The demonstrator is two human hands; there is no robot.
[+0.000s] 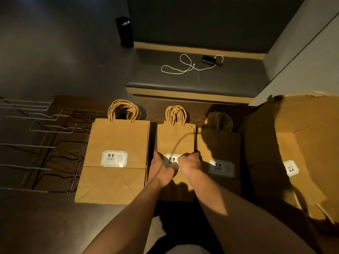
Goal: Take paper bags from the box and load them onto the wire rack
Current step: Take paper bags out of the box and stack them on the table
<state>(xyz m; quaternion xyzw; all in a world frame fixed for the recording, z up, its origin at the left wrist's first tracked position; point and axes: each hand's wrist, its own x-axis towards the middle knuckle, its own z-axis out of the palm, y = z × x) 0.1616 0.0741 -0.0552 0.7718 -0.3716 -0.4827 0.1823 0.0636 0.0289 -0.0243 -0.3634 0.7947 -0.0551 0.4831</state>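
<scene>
Three stacks of paper bags lie flat on the floor between the wire rack (45, 143) and the box (302, 153). Both hands meet on the middle stack (175, 140): left hand (161, 168) pressing, fingers fairly straight; right hand (190, 161) curled round its edge. Square the stack, then lift it level.

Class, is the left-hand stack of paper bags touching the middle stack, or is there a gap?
Apart. The head view shows a dark strip of floor between the left stack and the middle stack.

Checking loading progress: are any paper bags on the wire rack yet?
No: the wire rack holds no bags; all three stacks lie beside it.
</scene>
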